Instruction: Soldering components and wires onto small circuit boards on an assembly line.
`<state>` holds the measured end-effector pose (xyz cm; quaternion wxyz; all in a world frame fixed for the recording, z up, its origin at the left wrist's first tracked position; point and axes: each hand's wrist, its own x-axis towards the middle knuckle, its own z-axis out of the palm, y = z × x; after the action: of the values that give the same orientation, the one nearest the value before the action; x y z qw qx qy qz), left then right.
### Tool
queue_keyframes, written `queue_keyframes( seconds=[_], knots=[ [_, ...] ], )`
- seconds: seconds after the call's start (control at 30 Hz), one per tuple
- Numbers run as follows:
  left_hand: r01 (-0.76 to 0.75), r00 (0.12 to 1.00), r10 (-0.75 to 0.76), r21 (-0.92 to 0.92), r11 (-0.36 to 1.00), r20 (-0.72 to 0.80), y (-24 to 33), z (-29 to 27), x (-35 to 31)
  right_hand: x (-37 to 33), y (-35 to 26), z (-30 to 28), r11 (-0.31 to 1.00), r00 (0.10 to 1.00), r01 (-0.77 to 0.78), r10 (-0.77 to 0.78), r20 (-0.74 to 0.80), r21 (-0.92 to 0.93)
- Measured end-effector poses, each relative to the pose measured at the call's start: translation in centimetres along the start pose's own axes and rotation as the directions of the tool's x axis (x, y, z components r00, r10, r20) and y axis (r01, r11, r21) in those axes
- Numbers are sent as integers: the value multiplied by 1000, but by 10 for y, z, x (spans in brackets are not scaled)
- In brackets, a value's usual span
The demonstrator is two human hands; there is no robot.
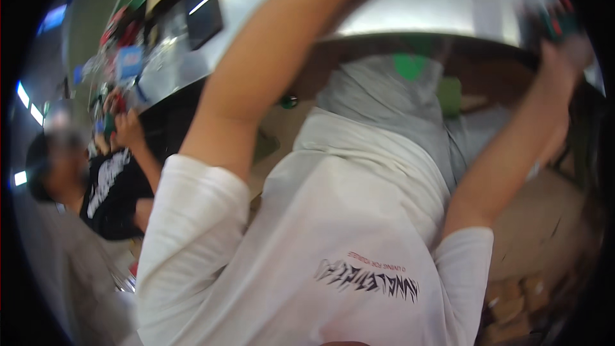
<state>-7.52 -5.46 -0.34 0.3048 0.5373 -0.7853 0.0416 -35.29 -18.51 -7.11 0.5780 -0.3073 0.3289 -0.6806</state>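
My left arm reaches up and across over the shiny metal table, and its hand is cut off by the top edge. At the far right my right hand is smeared by motion at the table's edge. Right beside it is a dark green and red thing, too blurred to name. Whether my right fingers hold it or only touch it, I cannot tell.
At the left a co-worker in a black T-shirt has hands at the same table. A dark flat device, a blue-and-white box and clutter lie on the table's left part. Cardboard boxes stand on the floor at lower right.
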Motion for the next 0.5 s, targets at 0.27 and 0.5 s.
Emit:
queue_keyframes(
  seconds=[0.27, 0.5],
  knots=[
    [145, 986, -123, 217, 965, -110, -31, 16, -29, -35, 9, 16, 948, 995, -87, 69, -72, -305],
    [172, 984, -176, 318, 933, -16, -23, 24, -32, -50, 15, 27, 925, 985, 171, -162, 54, -339]
  ],
)
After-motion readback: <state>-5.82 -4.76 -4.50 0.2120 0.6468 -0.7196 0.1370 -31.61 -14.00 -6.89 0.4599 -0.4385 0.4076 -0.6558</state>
